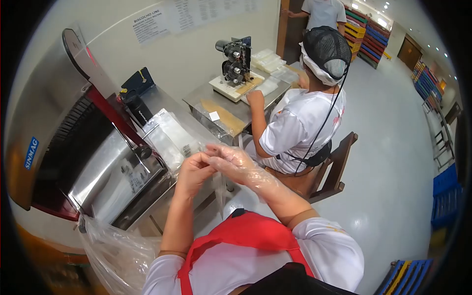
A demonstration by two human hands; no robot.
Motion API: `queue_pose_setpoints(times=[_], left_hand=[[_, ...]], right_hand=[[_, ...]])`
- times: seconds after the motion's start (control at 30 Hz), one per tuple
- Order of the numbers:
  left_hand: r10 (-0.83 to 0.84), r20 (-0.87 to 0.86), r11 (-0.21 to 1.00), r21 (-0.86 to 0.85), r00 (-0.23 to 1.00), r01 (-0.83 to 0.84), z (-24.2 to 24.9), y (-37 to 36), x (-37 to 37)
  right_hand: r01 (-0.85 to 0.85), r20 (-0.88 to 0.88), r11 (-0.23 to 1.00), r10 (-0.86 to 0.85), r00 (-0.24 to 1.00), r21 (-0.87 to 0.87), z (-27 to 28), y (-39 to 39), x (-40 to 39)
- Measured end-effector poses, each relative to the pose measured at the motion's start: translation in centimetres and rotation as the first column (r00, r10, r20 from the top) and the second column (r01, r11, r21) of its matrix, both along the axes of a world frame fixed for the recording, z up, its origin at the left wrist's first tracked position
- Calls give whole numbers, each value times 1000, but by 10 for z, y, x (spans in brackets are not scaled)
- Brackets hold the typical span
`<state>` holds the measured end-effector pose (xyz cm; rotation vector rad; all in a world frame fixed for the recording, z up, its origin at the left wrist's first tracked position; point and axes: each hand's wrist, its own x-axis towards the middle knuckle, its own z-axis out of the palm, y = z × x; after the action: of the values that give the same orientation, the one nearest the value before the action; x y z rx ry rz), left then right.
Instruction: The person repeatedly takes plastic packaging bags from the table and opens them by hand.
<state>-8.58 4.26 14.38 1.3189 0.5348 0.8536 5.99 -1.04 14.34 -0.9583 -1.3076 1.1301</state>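
My left hand [193, 172] is bare, its bent fingers pinching at thin clear plastic by the fingers of my right hand [231, 161]. A loose, wrinkled clear plastic glove [255, 176] covers my right hand and reaches up the forearm. The right fingers are pressed together against the left ones; what lies between them is hidden. Both hands are raised in front of me, above the gap between the machine and the table. Just beyond them lies a stack of clear plastic bags [169, 137], some with dark print.
At left stands a steel machine labelled SINMAG [31, 153]; a clear plastic sheet [118, 250] hangs beside it. A seated co-worker [305, 113] works at a steel table [199, 93] with a small machine [237, 64]. A wooden chair [334, 172] and stacked crates [366, 37] are right.
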Motion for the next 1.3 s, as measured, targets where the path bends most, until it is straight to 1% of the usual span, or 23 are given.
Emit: queue_pose_setpoints(times=[0.07,0.13,0.2,0.23,0.27,0.3,0.37,0.4,0.43,0.47,0.5,0.57,0.6,0.7,0.8,0.87,0.93,1.07,1.1,1.13,1.2,1.27,1.3], left_hand=[[-119,74,990,-61,990,124,-15,1,-1],[-54,87,990,-125,995,65,-28,2,0],[5,94,982,-189,996,13,-28,-2,8],[121,90,988,-111,989,-111,-25,-5,15],[234,93,972,-31,968,-232,-22,-8,19],[218,85,976,-28,972,-216,-23,-7,18],[402,-68,778,551,913,-301,-24,-8,16],[390,-71,778,558,918,-287,-24,-12,15],[440,-96,758,573,893,-312,-23,-16,13],[491,-117,735,588,863,-338,-23,-19,13],[483,-116,736,590,868,-331,-29,-20,13],[431,-200,715,671,880,-198,-44,-23,15],[427,-202,716,671,881,-193,-47,-27,17],[394,-177,802,546,902,-242,-54,-31,18],[322,-188,903,355,928,-242,-69,-26,13],[324,14,946,6,946,-324,-68,-31,17],[324,43,946,-25,945,-323,-68,-34,18],[222,4,941,-265,975,-213,-69,-34,23],[216,-3,941,-267,976,-209,-75,-30,22],[173,-92,953,-236,981,-190,-84,-23,20],[139,-193,960,-213,971,-180,-107,-1,15],[442,-611,852,514,657,-96,-132,17,9],[502,-622,812,578,601,-80,-134,17,8]], right_hand=[[16,67,1000,-16,998,7,-4,-7,11],[-37,111,999,34,993,22,-6,-12,17],[167,371,871,-361,856,462,-17,-11,14],[104,481,767,-494,724,633,-21,-9,9],[120,477,769,-502,721,628,-25,-9,4],[133,483,793,-484,730,595,-30,-10,0],[169,508,853,-440,740,493,-39,-11,-1],[183,501,848,-454,737,498,-41,-10,-2],[197,187,969,-223,957,150,-43,-9,-4],[32,-238,984,-73,969,-174,-41,-9,-4],[41,-239,984,-81,968,-171,-38,-9,-2],[-95,-630,946,-130,766,-311,-28,-12,3],[-92,-631,946,-133,764,-311,-31,-12,4],[-269,-521,925,94,848,-270,-49,-7,11],[-264,-469,928,117,875,-262,-51,-12,13],[-249,-458,931,105,883,-266,-43,-17,15],[-236,-450,932,92,888,-275,-49,-16,20],[29,-196,916,-116,974,-400,-64,-6,14],[289,324,933,-212,922,-213,-65,-8,4],[407,728,910,-329,601,75,-67,-10,-2],[398,779,910,-331,533,114,-92,-6,3],[425,875,890,-67,480,-165,-108,9,24],[492,861,859,-137,489,-143,-120,11,40]])
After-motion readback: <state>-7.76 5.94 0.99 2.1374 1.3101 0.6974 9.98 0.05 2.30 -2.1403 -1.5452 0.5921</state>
